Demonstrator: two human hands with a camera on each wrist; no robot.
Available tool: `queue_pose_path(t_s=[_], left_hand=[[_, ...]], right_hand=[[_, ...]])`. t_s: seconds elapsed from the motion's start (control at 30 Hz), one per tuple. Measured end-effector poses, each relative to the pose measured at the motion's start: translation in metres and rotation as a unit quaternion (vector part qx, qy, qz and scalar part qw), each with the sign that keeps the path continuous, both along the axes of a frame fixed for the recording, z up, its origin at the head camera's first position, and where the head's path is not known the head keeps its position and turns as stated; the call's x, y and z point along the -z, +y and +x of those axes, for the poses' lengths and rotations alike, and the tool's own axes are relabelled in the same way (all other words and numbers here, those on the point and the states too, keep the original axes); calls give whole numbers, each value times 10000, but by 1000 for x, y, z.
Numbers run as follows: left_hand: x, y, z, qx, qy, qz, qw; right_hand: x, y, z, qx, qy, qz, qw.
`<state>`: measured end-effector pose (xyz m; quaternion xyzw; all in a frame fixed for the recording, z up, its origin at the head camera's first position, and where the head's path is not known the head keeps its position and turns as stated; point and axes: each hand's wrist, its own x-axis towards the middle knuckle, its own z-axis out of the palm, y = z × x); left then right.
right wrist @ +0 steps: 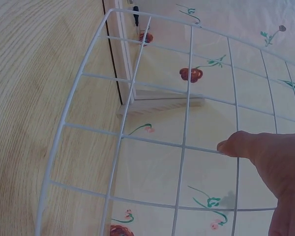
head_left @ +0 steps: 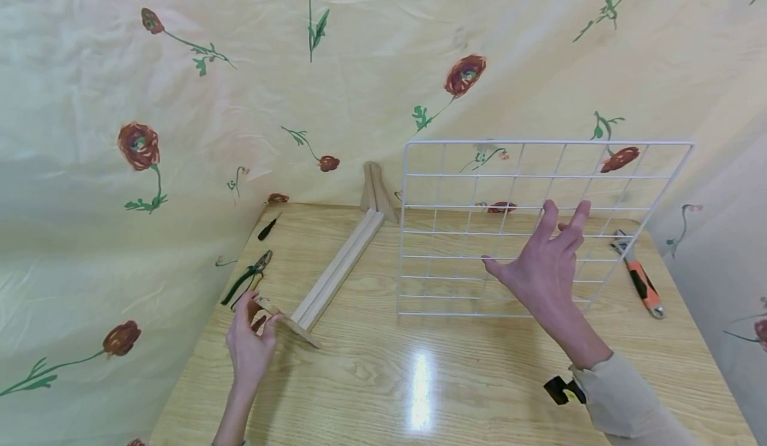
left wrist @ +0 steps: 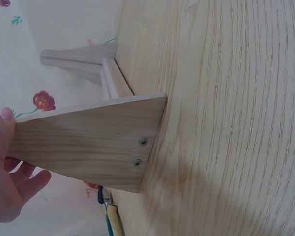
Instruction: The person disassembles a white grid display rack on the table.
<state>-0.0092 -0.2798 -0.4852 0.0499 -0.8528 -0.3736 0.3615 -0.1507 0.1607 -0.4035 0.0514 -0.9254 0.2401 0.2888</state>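
Observation:
My left hand pinches the narrow upper end of a tapered wooden end piece, part of a wooden stand with a long double rail. Two screw heads show on this piece in the left wrist view. A matching end piece stands upright at the rail's far end. On the other side, my right hand holds a white wire grid upright, fingers spread across its bars. In the right wrist view the thumb lies at a wire crossing, and the other fingers are mostly hidden.
Pliers and a small black screwdriver lie along the table's left edge. An orange and black adjustable wrench is at the right, partly behind the grid. Flower-patterned cloth hangs behind the wooden table.

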Motion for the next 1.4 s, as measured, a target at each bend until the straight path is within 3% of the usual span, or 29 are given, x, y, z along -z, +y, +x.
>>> queue_pose_path(t_s=[1.4], left_hand=[[2, 10, 2, -131, 128, -13, 9998]], right_hand=[[3, -2, 2, -55, -63, -74, 9999]])
